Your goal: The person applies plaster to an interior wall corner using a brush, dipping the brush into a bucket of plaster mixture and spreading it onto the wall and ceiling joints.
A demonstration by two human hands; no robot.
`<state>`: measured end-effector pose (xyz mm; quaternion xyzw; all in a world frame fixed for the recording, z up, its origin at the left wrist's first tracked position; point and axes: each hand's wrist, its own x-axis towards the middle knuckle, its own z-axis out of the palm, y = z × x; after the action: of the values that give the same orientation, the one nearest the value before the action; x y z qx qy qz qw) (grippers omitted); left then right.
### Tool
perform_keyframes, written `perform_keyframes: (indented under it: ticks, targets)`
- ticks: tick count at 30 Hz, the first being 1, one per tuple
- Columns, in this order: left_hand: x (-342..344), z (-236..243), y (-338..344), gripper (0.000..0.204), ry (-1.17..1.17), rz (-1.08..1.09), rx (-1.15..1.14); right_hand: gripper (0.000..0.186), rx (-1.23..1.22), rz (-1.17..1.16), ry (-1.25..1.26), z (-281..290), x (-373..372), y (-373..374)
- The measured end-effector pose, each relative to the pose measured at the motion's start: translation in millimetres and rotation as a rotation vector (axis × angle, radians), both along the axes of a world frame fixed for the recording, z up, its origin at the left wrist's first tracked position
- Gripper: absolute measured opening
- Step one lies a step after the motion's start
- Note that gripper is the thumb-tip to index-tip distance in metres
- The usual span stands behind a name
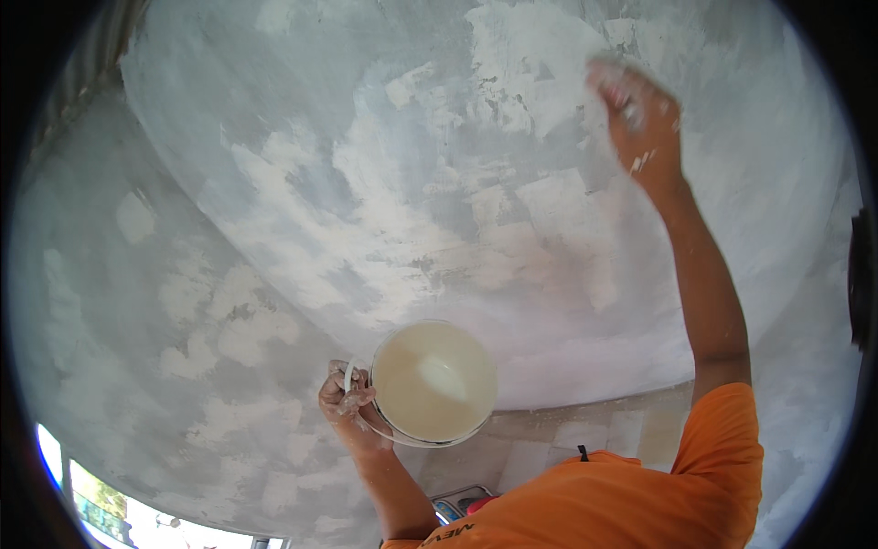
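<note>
My left hand [346,399], smeared with white, is closed around the thin handle of a round cream-coloured bucket [480,349] at lower centre. I look down into the bucket; a paler patch shows inside, but I cannot tell what it is. My right hand [646,123] is raised against the wall [512,265] at upper right, its fingers bent and blurred by motion. White smears mark its back. A pinkish thing shows at its fingers, too blurred to name. The grey wall around this hand carries uneven white patches.
A second patchy grey wall [229,366] meets the first along a corner at left. Bright openings [119,503] show at lower left. A dark object [860,279] is at the right edge. Pale floor tiles [576,439] lie below, with a partly hidden red item [480,504] near my orange shirt.
</note>
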<state>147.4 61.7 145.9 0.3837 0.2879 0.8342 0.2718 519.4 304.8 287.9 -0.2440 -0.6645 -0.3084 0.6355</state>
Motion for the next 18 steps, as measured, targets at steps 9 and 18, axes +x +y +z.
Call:
perform_keyframes:
  ticks: [9, 18]
  targets:
    - [7, -10, 11, 0.024, -0.044, -0.134, -0.149, 0.029, -0.716, 0.589, -0.179, -134, -44, -126]
    - [47, -58, 27, 0.026, -0.030, -0.402, -0.326, 0.025, -1.122, 1.346, 0.506, -209, 10, -190]
